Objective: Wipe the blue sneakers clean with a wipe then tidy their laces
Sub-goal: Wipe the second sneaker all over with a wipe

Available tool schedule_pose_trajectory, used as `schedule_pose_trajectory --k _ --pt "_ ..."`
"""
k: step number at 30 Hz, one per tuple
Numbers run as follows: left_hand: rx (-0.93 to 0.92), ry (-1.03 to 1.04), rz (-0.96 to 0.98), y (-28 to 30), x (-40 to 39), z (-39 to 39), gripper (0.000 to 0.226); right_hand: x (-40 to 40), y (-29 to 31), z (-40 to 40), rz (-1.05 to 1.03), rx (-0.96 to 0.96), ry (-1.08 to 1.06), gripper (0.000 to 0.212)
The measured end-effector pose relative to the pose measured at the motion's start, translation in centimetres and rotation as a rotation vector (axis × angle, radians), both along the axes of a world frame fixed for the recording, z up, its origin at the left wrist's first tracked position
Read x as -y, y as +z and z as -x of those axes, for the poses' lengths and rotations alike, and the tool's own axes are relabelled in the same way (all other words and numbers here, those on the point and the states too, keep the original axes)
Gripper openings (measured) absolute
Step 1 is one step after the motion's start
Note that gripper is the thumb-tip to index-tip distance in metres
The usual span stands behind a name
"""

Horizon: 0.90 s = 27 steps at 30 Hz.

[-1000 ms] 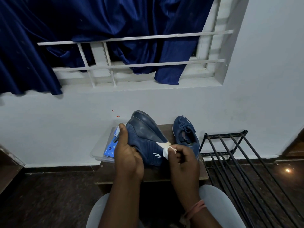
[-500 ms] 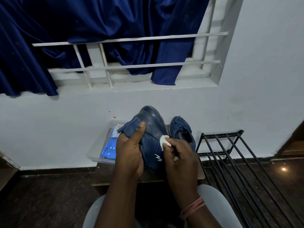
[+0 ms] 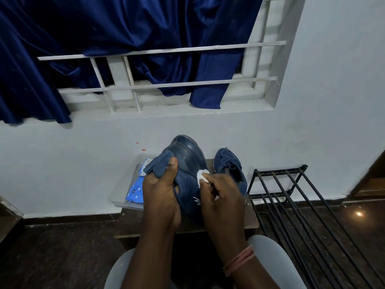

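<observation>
Since the left hand (image 3: 160,197) rolled the dark blue leather sneaker (image 3: 187,163) sole-up a second ago and stays clamped on it, my right hand (image 3: 220,197), pinching the crumpled white wipe (image 3: 202,176), now reaches its side, so wiping's midway.

A small white zigzag logo, shaped like a "W" or "M", is seen on the side of the held blue sneaker (image 3: 188,176), partly covered by the right hand (image 3: 224,197); which letter is meant can't be told, and no brand name can be read w/ it. A small dark round mark w/ white digits is seen on the blue wipe pack (image 3: 136,189) in the clear tray (image 3: 116,200); approx. "12" or "21", too small to be sure. No other text, nos. or signs can be read.
</observation>
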<state>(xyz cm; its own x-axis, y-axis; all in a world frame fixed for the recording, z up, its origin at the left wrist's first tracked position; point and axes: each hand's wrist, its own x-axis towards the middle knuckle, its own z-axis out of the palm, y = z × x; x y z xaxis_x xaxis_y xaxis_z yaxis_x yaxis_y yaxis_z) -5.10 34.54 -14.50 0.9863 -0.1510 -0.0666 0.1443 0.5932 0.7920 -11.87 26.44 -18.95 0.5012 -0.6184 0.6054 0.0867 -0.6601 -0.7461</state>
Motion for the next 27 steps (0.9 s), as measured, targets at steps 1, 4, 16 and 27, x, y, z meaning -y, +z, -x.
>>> schedule_pose_trajectory --k 1,4,16,27 --pt "-0.008 -0.003 -0.004 -0.2 0.1 0.2 0.033 -0.3 0.6 -0.3 -0.004 0.016 0.008 0.014" --pt "0.032 -0.051 -0.017 -0.7 0.5 1.1 0.022 -1.5 3.3 -1.4 0.018 0.084 0.047 0.015" --pt "-0.027 -0.042 0.007 -0.7 0.6 1.0 0.029 -1.7 2.7 -0.9 0.038 0.049 0.03 0.018" --pt "0.058 -0.036 -0.091 -1.1 0.6 0.7 0.021 -1.5 2.9 -0.4 0.048 0.027 0.05 0.014"
